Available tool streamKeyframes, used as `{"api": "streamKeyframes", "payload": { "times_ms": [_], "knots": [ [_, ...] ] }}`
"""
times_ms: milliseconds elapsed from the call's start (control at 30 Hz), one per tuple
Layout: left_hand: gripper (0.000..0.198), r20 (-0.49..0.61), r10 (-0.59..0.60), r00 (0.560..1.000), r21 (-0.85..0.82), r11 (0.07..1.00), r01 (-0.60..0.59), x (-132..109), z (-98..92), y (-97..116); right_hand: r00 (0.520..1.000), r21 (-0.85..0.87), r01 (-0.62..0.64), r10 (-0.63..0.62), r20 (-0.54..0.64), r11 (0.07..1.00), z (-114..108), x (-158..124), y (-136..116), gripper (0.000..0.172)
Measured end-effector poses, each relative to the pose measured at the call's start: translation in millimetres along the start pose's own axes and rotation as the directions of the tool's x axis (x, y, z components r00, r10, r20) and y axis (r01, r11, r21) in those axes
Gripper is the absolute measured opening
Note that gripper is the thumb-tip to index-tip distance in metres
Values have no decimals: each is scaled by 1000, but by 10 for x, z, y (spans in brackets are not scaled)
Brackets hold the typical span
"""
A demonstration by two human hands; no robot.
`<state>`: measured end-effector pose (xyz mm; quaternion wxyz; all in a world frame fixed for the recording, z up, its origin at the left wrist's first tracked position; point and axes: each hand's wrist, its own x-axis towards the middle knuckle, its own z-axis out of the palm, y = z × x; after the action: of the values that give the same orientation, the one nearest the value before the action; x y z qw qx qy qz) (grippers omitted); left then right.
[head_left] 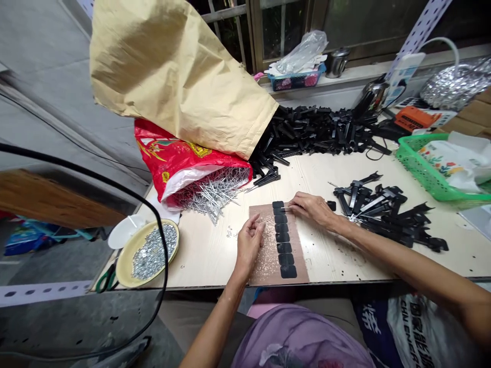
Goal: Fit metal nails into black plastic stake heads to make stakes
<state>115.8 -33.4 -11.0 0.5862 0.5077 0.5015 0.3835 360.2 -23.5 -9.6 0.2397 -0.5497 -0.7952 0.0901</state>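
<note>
Nearest the camera, a black cable [166, 255] is looped across the left, in front of a yellow bowl [121, 267] set at the near left corner of the desk [218, 266]. By the middle of the near edge, a brown board [263, 276] is laid flat, and on it black pads [285, 248] are lined up in one column leading away from that edge. At the column's far end, a thin metal rod [284, 208] is held by the right hand [309, 207], its fingers pinched narrow, the rod's tip seen against the farthest pads. Whether the black piece [331, 205] on the hand's other side is joined to the rod cannot be told. The left hand [250, 237] is held over the board's left side, its fingers loosely curled; whether anything small is pinched there cannot be told. The rod is judged light, stiff, rather slippery and not fragile, best gripped along its shaft, behind the tip. The pads are probably light and thin, best taken by their side edges.
</note>
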Motion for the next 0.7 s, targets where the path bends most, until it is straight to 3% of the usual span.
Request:
{"api": "streamKeyframes", "payload": {
  "times_ms": [100,200,300,333,367,500,667,700],
  "knots": [
    [47,-82,124,989,117,987,-114,-5,74,-71,998,-8,53,-53,15,999,40,18,79,27],
    [46,-124,185,975,179,971,-161,-19,109,-125,980,45,188,-190,58,981,100,-176,-107,29],
    [46,-115,175,978,193,969,-151,-33,121,-126,869,104,451,-463,173,886,117,-394,-310,31],
    [47,-118,172,978,191,970,-148,-39,123,-116,830,113,509,-521,200,853,106,-411,-328,31],
    [47,-124,169,978,188,972,-144,-45,126,-103,819,111,524,-535,206,845,89,-390,-318,31],
    [47,-163,179,970,224,964,-141,-70,134,-67,961,100,257,-265,76,961,0,-153,-178,34],
    [48,-169,178,969,275,953,-127,-68,137,-89,916,251,355,-389,100,900,13,-246,-340,21],
    [48,-167,181,969,285,950,-128,-64,139,-95,930,244,331,-360,81,911,19,-270,-363,21]
  ]
}}
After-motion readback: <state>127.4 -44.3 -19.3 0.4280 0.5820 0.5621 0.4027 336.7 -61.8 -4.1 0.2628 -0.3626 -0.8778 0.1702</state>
